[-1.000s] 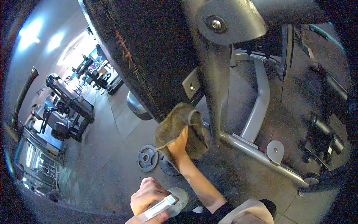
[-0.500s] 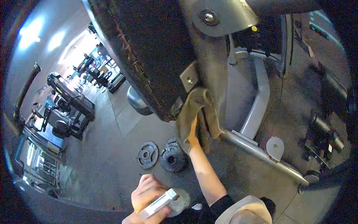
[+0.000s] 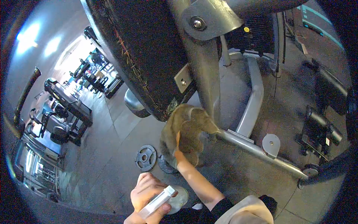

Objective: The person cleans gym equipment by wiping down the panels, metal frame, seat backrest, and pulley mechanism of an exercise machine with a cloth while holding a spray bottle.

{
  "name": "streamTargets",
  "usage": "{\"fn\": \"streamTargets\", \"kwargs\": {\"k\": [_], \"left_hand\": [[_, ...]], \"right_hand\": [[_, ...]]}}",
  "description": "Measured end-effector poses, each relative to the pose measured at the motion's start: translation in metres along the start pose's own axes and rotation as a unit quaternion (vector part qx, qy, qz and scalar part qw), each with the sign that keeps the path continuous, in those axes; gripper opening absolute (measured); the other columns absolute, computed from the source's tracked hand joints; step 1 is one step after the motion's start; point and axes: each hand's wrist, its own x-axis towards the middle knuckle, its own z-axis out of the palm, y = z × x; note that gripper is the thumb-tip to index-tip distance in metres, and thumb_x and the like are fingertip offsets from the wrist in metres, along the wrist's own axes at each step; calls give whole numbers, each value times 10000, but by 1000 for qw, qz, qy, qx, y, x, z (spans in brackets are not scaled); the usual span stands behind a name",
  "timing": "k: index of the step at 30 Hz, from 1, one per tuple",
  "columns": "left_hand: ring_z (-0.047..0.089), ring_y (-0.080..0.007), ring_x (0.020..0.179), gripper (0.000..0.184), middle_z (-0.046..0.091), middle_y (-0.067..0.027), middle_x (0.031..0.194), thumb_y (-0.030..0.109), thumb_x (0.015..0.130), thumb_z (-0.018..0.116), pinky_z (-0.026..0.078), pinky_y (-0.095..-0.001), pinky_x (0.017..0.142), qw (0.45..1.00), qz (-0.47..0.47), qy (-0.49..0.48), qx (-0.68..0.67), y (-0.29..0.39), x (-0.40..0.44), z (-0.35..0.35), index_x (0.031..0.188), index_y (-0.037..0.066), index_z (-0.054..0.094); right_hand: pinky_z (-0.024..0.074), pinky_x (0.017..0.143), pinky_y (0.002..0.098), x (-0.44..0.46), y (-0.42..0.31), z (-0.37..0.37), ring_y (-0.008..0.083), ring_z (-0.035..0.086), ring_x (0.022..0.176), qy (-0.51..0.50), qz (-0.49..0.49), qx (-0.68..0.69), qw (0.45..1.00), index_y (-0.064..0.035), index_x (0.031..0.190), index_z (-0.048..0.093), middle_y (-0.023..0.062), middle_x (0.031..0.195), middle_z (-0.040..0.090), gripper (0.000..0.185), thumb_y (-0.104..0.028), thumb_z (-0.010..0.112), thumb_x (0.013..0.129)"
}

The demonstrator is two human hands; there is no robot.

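My left hand (image 3: 147, 194) is closed around a spray bottle (image 3: 179, 203) with a white spray head and a see-through body, low in the view. My right arm reaches forward, and my right hand (image 3: 180, 156) holds a brown cloth (image 3: 188, 125). The cloth drapes over most of that hand, so its fingers are hidden. It lies against the lower end of a worn black pad (image 3: 149, 48) with frayed stitching along its edge. Whether the cloth presses on the pad or the metal frame beside it I cannot tell.
A grey machine frame (image 3: 253, 97) and its floor tube (image 3: 276, 162) stand to the right, near a weight stack (image 3: 244, 37). Weight plates (image 3: 145, 158) lie on the floor below the cloth. Other gym machines (image 3: 67, 100) line the left side.
The cloth has shifted left and slightly down, spreading wider and covering more of the dark plate. My left hand keeps the bottle in nearly the same place. The view has shifted slightly.
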Motion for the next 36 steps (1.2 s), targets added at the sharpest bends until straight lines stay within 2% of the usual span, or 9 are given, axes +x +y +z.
{"fn": "streamTargets", "kwargs": {"k": [9,14,20,27,32,36], "left_hand": [[449,-219,570,553,535,-65,600,553,743,550,359,-339,628,1000,-16,11,-11,11,4,5,649,12,607],[451,-194,558,496,547,-53,572,498,764,569,362,-336,617,996,-23,73,-39,20,-1,-3,635,19,571],[473,-190,556,461,595,-60,591,477,758,591,366,-347,633,996,0,83,-20,10,-11,-14,628,37,557],[473,-185,546,501,599,-51,586,525,762,552,355,-349,647,998,5,63,-12,17,-9,-16,626,42,559],[471,-176,538,452,606,-53,587,477,781,568,351,-342,623,998,25,50,-38,23,1,-5,634,49,563],[471,-173,537,433,609,-56,586,455,790,575,351,-339,614,997,43,35,-48,26,1,-1,638,51,564]], "right_hand": [[262,1015,401,-10,-13,14,323,371,1201,9,-61,-24,998,-6,1282,401,172,1309,407,520,-197,569,828],[270,1007,398,35,-52,-17,319,378,1192,36,-92,18,995,-7,1277,405,169,1301,414,514,-197,570,828],[280,998,394,77,-93,-35,314,386,1181,39,-117,62,990,-8,1270,411,166,1291,422,507,-197,572,828],[291,987,389,39,-67,-18,308,396,1169,17,-104,27,994,-9,1263,417,162,1280,431,499,-197,575,828],[299,980,386,-10,-43,-17,303,403,1160,-9,-79,-3,997,-10,1258,422,160,1272,438,494,-197,576,828],[306,974,383,3,-54,-29,300,408,1153,-5,-90,13,996,-11,1254,426,158,1266,443,489,-197,578,828]]}}
